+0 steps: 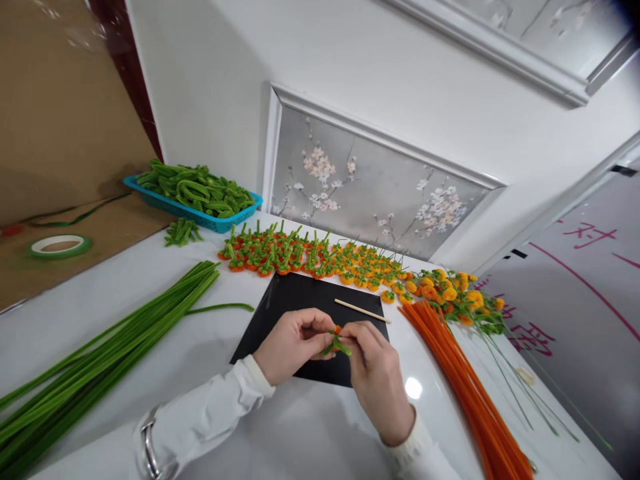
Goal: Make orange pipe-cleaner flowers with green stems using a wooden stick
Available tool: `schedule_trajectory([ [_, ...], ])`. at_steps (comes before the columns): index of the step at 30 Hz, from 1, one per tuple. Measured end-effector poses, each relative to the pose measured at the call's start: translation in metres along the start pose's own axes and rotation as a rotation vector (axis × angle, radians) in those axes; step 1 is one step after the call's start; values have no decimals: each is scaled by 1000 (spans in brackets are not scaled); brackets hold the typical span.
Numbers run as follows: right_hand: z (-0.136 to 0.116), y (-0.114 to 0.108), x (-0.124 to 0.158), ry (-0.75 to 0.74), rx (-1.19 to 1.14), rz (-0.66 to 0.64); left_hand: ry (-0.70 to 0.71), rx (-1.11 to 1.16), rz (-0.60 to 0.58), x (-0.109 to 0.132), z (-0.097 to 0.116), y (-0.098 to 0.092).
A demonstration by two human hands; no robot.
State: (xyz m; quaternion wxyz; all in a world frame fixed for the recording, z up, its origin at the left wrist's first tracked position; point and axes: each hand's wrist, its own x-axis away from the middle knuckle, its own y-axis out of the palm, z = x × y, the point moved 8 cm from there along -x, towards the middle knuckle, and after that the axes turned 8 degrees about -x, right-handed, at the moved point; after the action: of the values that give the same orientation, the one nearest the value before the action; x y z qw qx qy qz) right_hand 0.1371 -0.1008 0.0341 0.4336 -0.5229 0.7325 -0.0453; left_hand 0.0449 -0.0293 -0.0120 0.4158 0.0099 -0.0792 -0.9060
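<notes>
Over the black mat (280,300), both hands pinch one small orange and green pipe-cleaner flower (338,339) between their fingertips. My left hand (293,343) closes on its left side, thumb against fingers. From the right, my right hand (375,370) grips it, and the fingers hide part of it. A thin wooden stick (363,311) lies on the mat just beyond the hands. Behind the mat stand rows of orange flower heads with green stubs (280,257) and yellow flower heads with thin stems (367,263).
Green pipe cleaners (125,347) lie at left, orange ones (460,380) at right. A blue basket (200,217) holds green loops, with a small green pile (183,231) beside it. Finished-looking flowers (460,293) are heaped at right. Green tape (60,247) rests on cardboard.
</notes>
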Motion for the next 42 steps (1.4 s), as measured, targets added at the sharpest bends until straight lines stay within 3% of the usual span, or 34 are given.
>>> schedule_trajectory([
  [5,-21,4,5,-371,303,-106,-131,67,-44,1,-9,0],
  [9,-26,2,10,-557,278,-170,-143,55,-109,2,-5,4],
  [11,-16,-6,3,-438,148,-105,-53,-6,-104,1,4,3],
  [14,19,-10,-6,33,-185,-19,198,-302,2,4,26,-4],
  [17,44,12,2,443,-520,-135,485,-691,118,16,48,-2],
  [19,45,23,7,554,-647,-211,611,-832,108,23,53,5],
  [22,41,27,9,584,-670,-247,676,-883,60,27,52,12],
  [25,33,19,5,449,-496,-222,595,-847,68,22,47,9],
  [28,11,7,-1,119,-151,-206,373,-620,57,11,33,2],
  [31,-10,6,1,-195,219,-232,137,-305,-36,3,14,2],
  [34,-17,7,5,-358,469,-235,16,-160,-109,2,5,6],
  [37,-15,2,3,-346,460,-191,-11,-102,-105,2,7,5],
  [42,8,-14,-4,23,36,-33,-32,-6,1,3,12,-4],
])
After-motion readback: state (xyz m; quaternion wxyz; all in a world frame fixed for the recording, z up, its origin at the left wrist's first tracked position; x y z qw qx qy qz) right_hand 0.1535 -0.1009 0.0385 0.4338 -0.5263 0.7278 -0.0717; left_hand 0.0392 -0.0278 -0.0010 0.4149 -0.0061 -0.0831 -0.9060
